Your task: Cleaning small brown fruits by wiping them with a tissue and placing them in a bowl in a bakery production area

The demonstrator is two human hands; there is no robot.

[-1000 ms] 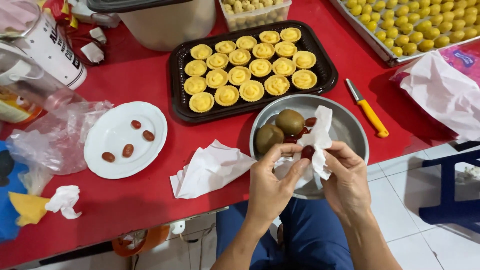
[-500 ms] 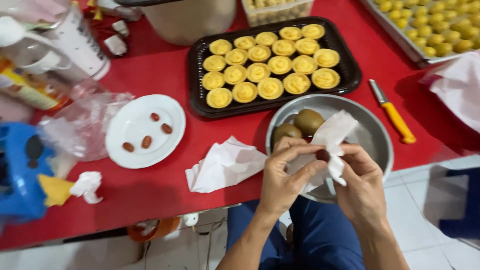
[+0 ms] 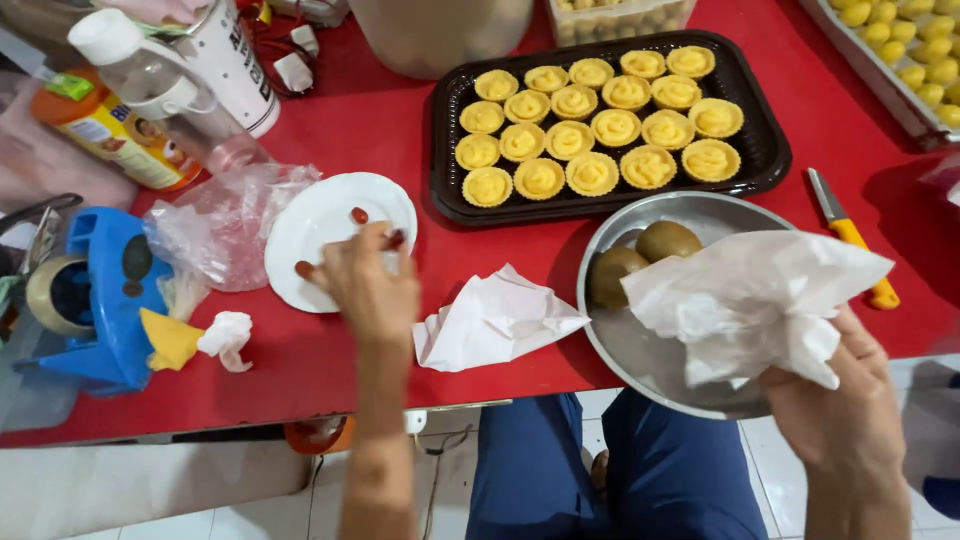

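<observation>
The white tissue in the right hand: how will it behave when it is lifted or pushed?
The white tissue looks floppy: it hangs in creased folds from the right hand. It is probably very light, since a loose grip carries it. Pushed, it would likely crumple, like the other tissue on the table.

A: Which packages are showing?
B: An orange-labelled flat packet (image 3: 115, 135) is lying at the counter's far left, a white printed cylindrical tub (image 3: 232, 62) is standing beside it, and a crumpled clear plastic bag (image 3: 215, 225) is resting nearer.
</observation>
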